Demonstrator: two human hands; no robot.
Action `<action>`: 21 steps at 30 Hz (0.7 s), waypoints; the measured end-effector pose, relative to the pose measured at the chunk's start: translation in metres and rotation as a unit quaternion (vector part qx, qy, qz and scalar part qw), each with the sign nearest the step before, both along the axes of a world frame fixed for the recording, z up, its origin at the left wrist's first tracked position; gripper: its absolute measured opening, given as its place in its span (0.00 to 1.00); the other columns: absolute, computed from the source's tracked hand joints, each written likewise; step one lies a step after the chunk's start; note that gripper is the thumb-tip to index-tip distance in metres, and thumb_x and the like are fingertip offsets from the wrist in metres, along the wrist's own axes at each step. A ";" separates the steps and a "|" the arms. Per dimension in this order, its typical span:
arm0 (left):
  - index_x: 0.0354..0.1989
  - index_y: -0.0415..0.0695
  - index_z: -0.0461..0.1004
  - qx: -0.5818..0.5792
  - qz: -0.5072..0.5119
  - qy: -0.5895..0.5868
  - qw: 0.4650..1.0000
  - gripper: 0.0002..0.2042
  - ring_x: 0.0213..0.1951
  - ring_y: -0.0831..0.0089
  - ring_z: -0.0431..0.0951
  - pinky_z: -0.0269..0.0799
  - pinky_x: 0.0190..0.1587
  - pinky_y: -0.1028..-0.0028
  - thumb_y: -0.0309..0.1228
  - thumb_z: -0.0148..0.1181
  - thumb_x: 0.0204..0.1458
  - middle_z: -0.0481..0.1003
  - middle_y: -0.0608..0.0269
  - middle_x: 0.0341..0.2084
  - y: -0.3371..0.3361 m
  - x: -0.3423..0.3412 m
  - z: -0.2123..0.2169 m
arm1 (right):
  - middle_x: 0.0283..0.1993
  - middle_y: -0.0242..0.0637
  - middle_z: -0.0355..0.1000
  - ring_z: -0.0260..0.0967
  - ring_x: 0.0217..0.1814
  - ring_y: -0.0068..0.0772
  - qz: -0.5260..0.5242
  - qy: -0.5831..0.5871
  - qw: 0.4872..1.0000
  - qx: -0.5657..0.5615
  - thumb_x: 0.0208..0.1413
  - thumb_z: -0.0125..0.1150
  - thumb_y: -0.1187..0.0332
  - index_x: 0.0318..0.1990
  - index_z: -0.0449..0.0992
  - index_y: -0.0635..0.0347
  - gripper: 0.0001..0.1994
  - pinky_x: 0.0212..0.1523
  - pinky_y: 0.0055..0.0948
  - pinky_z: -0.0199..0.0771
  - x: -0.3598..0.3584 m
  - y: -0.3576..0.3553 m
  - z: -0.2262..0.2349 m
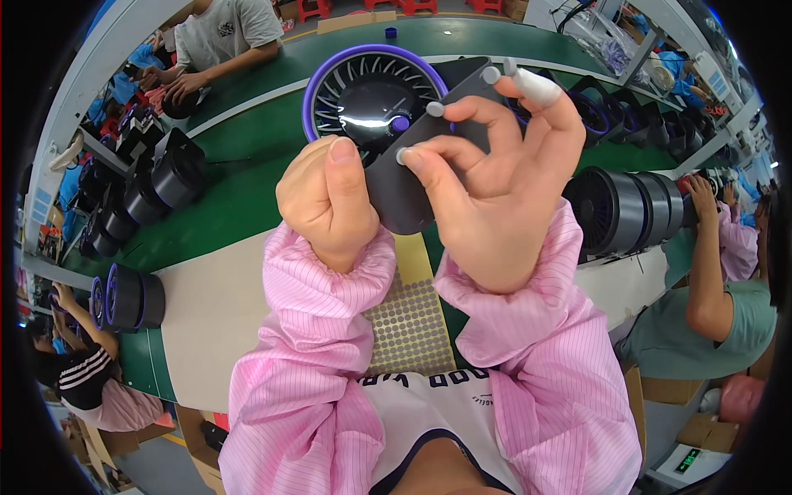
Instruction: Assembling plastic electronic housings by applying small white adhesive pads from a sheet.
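My left hand (328, 200) grips the left edge of a flat dark grey panel (402, 191), which I hold up in front of me. My right hand (495, 169) holds the panel's right side; its fingers rest on the face and its index finger wears a white cot. Small round grey pads sit on the panel near my fingertips, one at my right thumb tip (403, 156). Behind the panel stands a round black fan with a purple rim (373, 92). A sheet of small round pads (410, 318) lies on the bench below my wrists.
Dark round fan housings (620, 211) stand at the right, with more (169, 172) at the left and purple-rimmed ones (125, 299) at the lower left. Other people work at the far left, top left and right along the green bench (239, 194).
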State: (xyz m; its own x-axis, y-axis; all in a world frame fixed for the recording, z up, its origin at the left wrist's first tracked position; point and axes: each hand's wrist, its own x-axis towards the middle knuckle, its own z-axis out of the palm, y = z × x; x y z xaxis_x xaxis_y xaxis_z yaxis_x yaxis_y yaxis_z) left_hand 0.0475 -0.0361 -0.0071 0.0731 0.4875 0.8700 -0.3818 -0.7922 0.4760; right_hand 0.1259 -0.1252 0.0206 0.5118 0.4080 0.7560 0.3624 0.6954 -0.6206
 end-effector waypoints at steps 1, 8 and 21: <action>0.10 0.38 0.57 -0.012 0.008 0.001 1.000 0.20 0.16 0.83 0.52 0.44 0.18 0.78 0.28 0.42 0.56 0.57 0.69 0.09 0.000 0.000 0.000 | 0.50 0.40 0.50 0.62 0.43 0.32 -0.055 -0.045 0.997 -0.001 0.34 0.57 0.92 0.55 0.48 0.57 0.39 0.34 0.23 0.72 0.004 0.001 -0.002; 0.10 0.38 0.61 -0.083 -0.009 -0.042 0.996 0.21 0.15 0.84 0.57 0.52 0.18 0.81 0.31 0.44 0.56 0.63 0.66 0.10 0.008 -0.004 0.002 | 0.46 0.41 0.50 0.66 0.34 0.28 0.074 0.025 0.993 -0.094 0.37 0.54 0.92 0.54 0.47 0.60 0.35 0.32 0.20 0.69 -0.002 -0.023 -0.013; 0.09 0.39 0.61 -0.096 -0.007 -0.049 0.994 0.22 0.14 0.84 0.56 0.50 0.16 0.80 0.32 0.44 0.56 0.63 0.66 0.09 0.007 -0.006 0.004 | 0.37 0.38 0.59 0.66 0.31 0.23 -0.041 -0.075 0.983 -0.162 0.37 0.58 0.89 0.53 0.48 0.64 0.34 0.30 0.17 0.67 -0.001 -0.022 -0.015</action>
